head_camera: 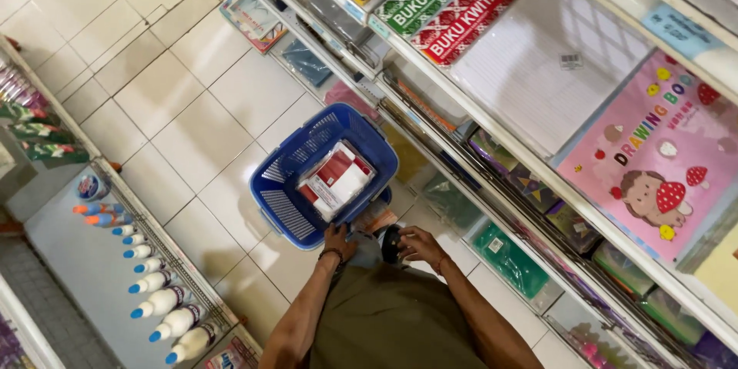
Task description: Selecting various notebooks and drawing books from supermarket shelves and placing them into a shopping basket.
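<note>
I see my left hand [338,242] curled at the near rim of the blue basket [286,207]; its grip I cannot tell. My right hand [419,246] closes around a dark object [391,244]. The basket sits on the tiled floor [184,123], holding a red-and-white pack [336,179].

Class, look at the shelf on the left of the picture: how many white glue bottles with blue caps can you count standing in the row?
7 white glue bottles, in one row along the left shelf's front rail, running from beside the orange-tipped tubes down to the bottom edge. More may be hidden below the frame.
</note>
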